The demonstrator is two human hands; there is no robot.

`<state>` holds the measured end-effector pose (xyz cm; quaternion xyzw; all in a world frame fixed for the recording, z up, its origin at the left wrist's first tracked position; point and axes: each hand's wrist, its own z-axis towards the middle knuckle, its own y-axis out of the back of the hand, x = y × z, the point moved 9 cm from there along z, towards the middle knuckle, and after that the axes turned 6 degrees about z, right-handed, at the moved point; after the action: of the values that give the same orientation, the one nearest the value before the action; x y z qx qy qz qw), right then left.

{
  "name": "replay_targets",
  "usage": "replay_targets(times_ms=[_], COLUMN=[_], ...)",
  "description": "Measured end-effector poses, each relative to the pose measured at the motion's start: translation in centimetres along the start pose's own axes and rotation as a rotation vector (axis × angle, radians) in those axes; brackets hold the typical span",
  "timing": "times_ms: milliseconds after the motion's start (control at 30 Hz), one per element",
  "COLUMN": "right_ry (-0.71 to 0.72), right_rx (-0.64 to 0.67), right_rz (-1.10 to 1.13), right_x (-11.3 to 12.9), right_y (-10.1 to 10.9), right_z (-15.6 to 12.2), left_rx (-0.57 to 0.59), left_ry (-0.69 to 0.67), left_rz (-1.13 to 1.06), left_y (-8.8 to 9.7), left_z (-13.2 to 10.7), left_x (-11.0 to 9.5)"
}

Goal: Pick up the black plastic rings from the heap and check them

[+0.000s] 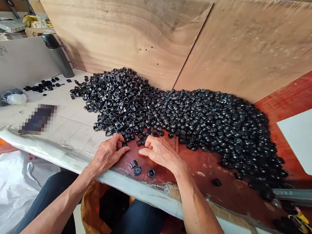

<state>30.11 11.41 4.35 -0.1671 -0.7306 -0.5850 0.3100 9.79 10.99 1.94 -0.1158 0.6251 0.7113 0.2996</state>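
Observation:
A big heap of small black plastic rings and caps (178, 113) covers the middle of the worktable (69, 130). My left hand (108, 154) rests at the heap's near edge with its fingers curled, pinching a small black piece. My right hand (159, 152) lies just beside it, fingers bent inward over a few loose black pieces; what it holds I cannot make out. Three separate black pieces (141, 170) lie on the red board between my wrists, near the table's front edge.
Plywood sheets (142, 31) stand upright behind the heap. A dark grey cylinder (58, 54) leans at the back left, with scattered black parts (44, 85) and a plastic bag (10, 97) beside it. A white sheet (308, 137) lies right. A white sack (5, 190) sits below.

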Motion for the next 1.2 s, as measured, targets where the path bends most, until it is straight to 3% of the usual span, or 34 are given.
replay_targets(times_ms=[100,233,367,467,633,800,867,967,1000,1100,1200], right_ry=[-0.034,-0.089,-0.097,-0.012,0.098,0.202,0.204,0.146,0.138,0.164,0.254], right_rx=[0.076,0.161,0.066,0.047,0.112,0.225,0.154,-0.209,-0.255,-0.301,-0.292], right_rz=[-0.004,0.02,0.03,0.106,0.179,0.223,0.247,0.141,0.096,0.041,0.053], right_x=[-0.4,-1.9,-2.2,-0.4,3.7,6.6,5.8,2.4,1.5,0.7,2.7], right_y=[0.4,-0.3,-1.9,-4.1,-6.9,-7.6,-6.5,-2.8,-2.3,-2.1,-3.0], right_z=[-0.5,-3.3,-7.0,-8.4,-8.8,-9.1,-8.1,-5.8,-5.1,-3.2,-1.7], left_rx=[0.108,0.218,0.29,0.318,0.276,0.42,0.411,0.215,0.135,0.014,0.02], left_ry=[-0.093,-0.366,-0.512,-0.528,-0.449,-0.384,-0.327,-0.097,-0.025,0.075,0.1], left_rz=[-0.019,-0.049,-0.081,-0.102,-0.262,-0.365,-0.339,-0.263,-0.247,-0.192,-0.184], left_y=[-0.3,-0.8,-1.7,-1.8,1.4,3.0,2.9,2.5,2.4,1.2,0.1], left_z=[-0.5,-1.6,-3.4,-5.0,-7.4,-8.6,-7.8,-5.0,-4.1,-1.9,-1.0], left_x=[-1.2,-4.3,-6.4,-7.2,-6.3,-4.3,-3.5,-1.4,-0.8,-0.1,0.4])
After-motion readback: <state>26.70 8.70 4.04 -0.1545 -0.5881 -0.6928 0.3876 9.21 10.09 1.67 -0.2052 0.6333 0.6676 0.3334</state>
